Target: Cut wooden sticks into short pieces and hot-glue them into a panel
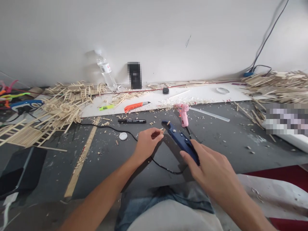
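In the centre of the frame, the left hand (147,145) has thumb and fingers pinched together on a short wooden stick (163,131), most of it hidden by the fingertips. The right hand (213,163), right of centre, is wrapped around the handles of a blue hand cutter (180,138), whose head points up and left, just beside the stick. A small wood offcut (168,123) shows at the cutter's head; whether it is gripped there or merely rests on it, I cannot tell.

The stick looks very light, dry and stiff, thin enough to snap if bent, with little to hold; a fingertip pinch near one end suits it, leaving the other end clear. The cutter is probably the heavier of the two, rigid and sturdy, best held low on its handles, well away from the head. Its smooth casing might slide a little in a loose palm.

Above the cutter lies a pink glue gun (183,115), with a clear glue stick (211,114) to its right. A black marker (132,121) and an orange utility knife (135,106) lie above the left hand, and a white cap (123,136) lies to its left. Latticed wooden assemblies (36,134), seemingly fragile at their thin joints, crowd the left side of the frame; a black cable (166,168) loops beneath the hands.
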A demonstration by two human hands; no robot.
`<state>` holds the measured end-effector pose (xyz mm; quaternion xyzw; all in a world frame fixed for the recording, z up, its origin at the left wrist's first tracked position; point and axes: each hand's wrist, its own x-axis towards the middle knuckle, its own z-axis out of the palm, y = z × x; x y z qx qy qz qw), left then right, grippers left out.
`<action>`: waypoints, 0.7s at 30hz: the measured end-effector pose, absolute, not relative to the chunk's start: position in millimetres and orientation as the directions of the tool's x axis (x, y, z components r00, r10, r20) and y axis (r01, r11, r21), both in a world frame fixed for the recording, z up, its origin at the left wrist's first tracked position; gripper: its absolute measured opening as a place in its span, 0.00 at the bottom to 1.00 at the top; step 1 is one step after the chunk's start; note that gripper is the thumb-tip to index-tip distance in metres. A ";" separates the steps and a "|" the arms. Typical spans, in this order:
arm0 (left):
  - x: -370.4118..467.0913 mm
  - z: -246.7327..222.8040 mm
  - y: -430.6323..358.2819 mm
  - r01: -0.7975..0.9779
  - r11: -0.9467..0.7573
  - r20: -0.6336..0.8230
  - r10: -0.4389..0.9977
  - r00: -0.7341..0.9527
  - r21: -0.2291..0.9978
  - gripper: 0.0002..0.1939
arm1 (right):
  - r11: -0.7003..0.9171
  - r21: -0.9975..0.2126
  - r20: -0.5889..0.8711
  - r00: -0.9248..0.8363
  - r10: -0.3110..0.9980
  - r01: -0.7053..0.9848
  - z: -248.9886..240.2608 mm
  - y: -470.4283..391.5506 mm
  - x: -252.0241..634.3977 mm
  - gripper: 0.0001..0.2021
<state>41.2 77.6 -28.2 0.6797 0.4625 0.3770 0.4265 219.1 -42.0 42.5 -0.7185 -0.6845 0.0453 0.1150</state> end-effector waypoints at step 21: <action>27.6 19.9 76.9 0.038 -0.010 -0.009 0.885 0.465 0.999 0.14 | 0.157 -0.125 -0.014 -0.160 0.987 0.980 50.4 -11.1 246.6 0.22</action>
